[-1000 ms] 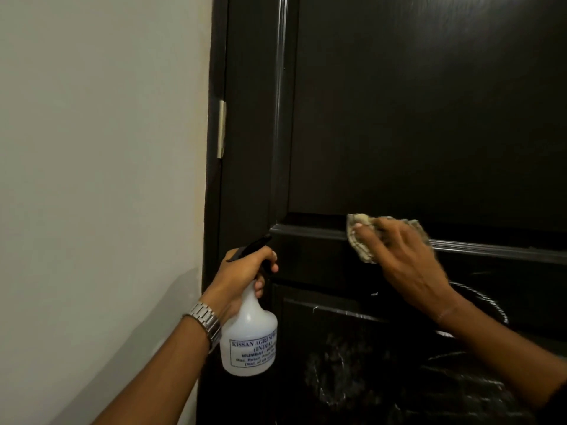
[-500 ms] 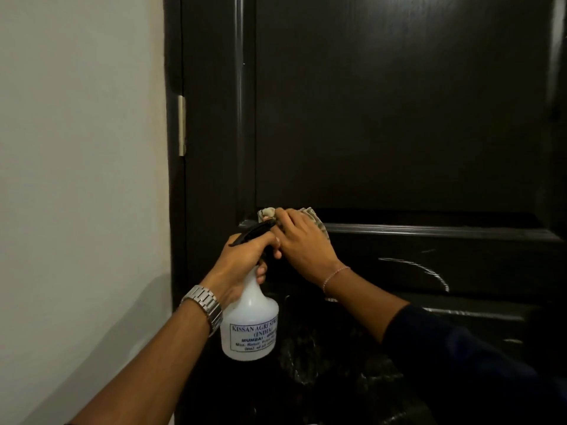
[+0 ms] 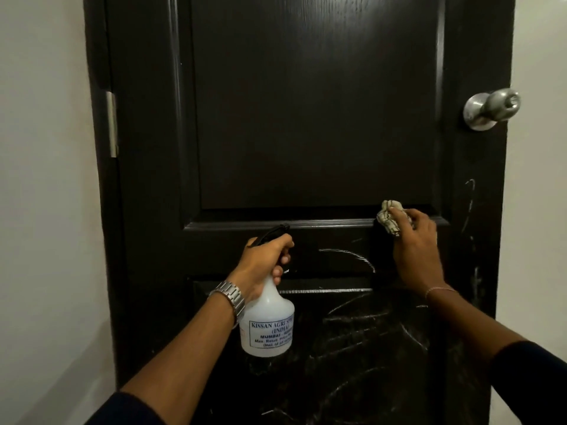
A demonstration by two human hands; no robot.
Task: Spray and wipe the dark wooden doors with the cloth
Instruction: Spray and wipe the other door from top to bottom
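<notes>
Right, status from where I'm standing:

Door: dark wooden door [image 3: 306, 118], shut, filling the middle of the view; steel knob [image 3: 491, 108] high on the right edge, hinge [image 3: 113, 124] on the left.

Right hand: right hand [image 3: 417, 250] grips the cloth [image 3: 389, 218], bunched into a wad and pressed on the horizontal moulding at the right end of the upper panel's bottom edge.

Left hand: left hand [image 3: 264, 262] is wrapped round the neck of the spray bottle [image 3: 267, 326], held upright near the door's middle, nozzle pointing at the wood. Whether a finger is on the trigger — cannot tell.

Surface: pale streaks and smears across the lower panel and down the right stile; upper panel looks cleaner.

Handling, cloth: soft, light, likely damp — conforms to the moulding groove if kept balled under the fingertips. Grab it as a wad, not by a corner, or it will flop.

Handling, bottle: light plastic, probably slick when wet; neck grip is the sound one.

Step, my read: wiping the ledge; streaked lower panel not yet done.
</notes>
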